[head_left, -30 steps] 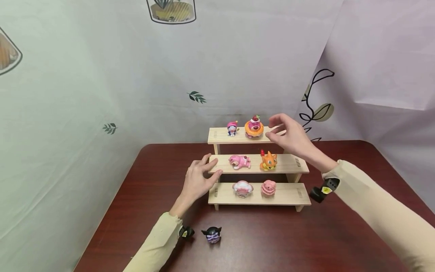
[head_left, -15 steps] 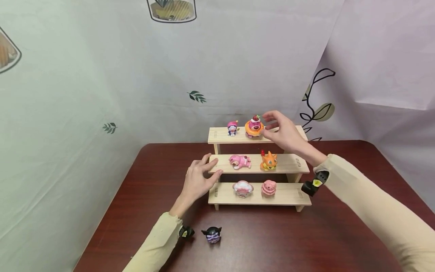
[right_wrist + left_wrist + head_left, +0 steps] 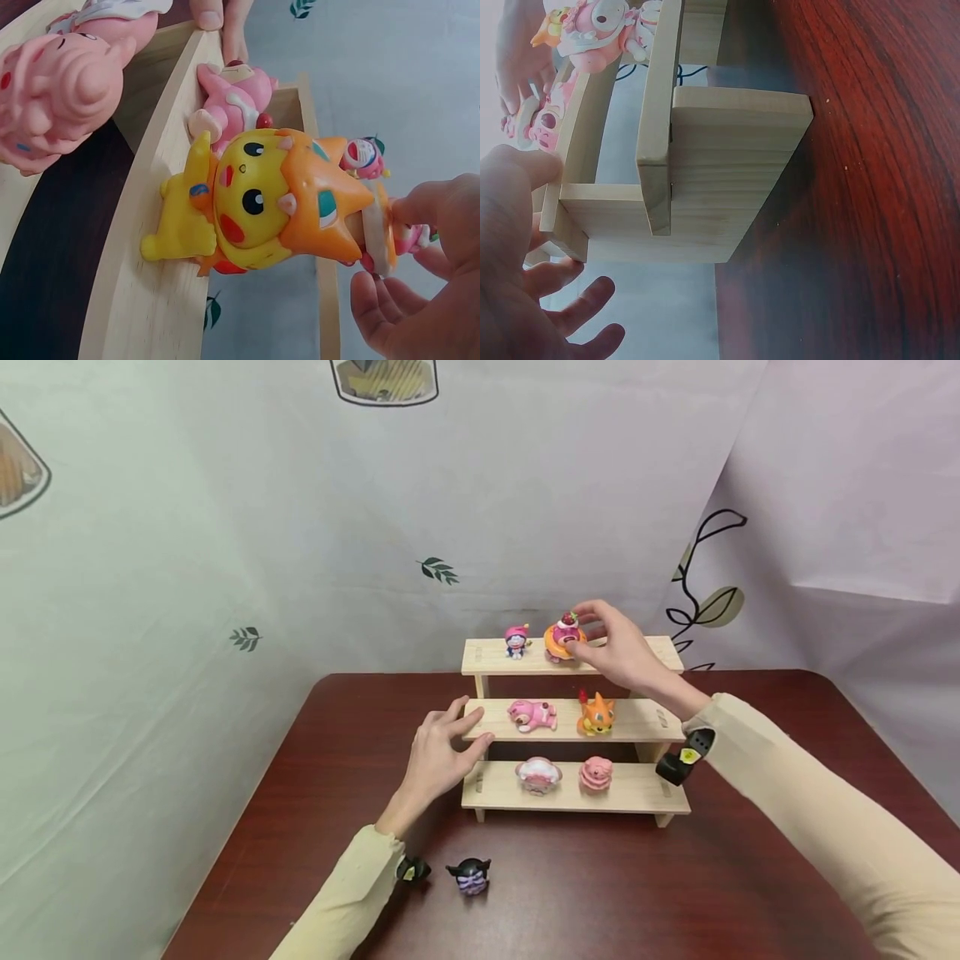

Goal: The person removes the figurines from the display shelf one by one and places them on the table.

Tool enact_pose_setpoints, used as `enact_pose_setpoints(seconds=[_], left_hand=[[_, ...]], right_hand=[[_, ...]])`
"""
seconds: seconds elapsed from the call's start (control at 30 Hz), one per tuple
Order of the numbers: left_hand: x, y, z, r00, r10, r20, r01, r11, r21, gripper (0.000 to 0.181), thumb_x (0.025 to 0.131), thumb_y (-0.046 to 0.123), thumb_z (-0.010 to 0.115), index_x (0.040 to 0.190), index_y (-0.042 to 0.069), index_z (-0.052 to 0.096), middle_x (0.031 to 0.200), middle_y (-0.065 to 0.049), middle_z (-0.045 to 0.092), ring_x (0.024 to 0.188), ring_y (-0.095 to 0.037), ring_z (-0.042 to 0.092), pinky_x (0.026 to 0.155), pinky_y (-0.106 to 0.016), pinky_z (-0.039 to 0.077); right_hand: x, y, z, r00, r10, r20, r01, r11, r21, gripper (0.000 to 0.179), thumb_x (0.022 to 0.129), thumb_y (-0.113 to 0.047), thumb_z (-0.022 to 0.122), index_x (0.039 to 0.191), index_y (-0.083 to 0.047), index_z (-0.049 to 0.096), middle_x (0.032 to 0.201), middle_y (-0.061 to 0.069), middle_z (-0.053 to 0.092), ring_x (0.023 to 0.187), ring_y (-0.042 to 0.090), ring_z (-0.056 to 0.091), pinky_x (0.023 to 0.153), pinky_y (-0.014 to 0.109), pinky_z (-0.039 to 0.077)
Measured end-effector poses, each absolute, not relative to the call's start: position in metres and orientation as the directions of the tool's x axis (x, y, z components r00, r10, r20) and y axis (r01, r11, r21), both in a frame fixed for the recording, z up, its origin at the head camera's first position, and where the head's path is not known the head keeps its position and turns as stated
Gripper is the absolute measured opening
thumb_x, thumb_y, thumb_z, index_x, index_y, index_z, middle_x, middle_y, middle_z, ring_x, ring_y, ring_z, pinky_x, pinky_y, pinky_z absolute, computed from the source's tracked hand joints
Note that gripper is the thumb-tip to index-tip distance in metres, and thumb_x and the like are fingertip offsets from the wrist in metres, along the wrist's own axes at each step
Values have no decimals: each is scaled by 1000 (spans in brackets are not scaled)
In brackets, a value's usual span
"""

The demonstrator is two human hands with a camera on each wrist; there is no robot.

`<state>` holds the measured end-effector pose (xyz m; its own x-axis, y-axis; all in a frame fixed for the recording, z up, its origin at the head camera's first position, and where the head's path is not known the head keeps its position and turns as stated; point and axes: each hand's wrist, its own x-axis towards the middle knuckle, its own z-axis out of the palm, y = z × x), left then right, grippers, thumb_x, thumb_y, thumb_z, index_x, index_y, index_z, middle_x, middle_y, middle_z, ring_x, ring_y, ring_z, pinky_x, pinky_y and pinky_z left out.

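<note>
In the head view, my right hand (image 3: 628, 653) pinches a pink bear figurine (image 3: 562, 642) with an orange ring, on the top tier of a three-tier wooden display stand (image 3: 517, 792). The thumb is in front and the fingers are behind. In the right wrist view, a yellow figurine in an orange hood (image 3: 255, 199) partly hides the ring (image 3: 384, 232). My left hand (image 3: 435, 758) grips the left end of the middle tier between thumb and fingers. Beside the held bear sits a small blue figurine in a pink hat (image 3: 516, 643).
A pink lying bear (image 3: 532, 716) shares the middle tier with the orange-hooded figurine. A white-and-pink figurine (image 3: 537, 777) and a pink ruffled one (image 3: 596, 774) stand on the bottom tier. A black-and-purple figurine (image 3: 471, 877) is on the dark red table (image 3: 600, 885), nearer the front.
My right hand has moved left from beside the ringed bear, and its thumb and fingers have closed on it. The left hand stays at the stand.
</note>
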<state>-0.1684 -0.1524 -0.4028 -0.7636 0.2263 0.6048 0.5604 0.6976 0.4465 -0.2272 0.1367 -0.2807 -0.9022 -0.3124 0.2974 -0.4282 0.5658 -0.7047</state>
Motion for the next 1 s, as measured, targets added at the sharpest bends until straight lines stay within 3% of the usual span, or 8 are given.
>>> enact_pose_setpoints(seconds=[1.0], left_hand=[[-167,-151,-401,-774,221,593,545,709,447,43,83,30,78,119,6,75,132,-19,62,102,-43,60,79,-57,47]], right_hand=[[-232,134,-282,-905,-312,290,-417,512,-751,44,94,-9,67,135,1,53,128,26,55,112,42,57,90,52,47]])
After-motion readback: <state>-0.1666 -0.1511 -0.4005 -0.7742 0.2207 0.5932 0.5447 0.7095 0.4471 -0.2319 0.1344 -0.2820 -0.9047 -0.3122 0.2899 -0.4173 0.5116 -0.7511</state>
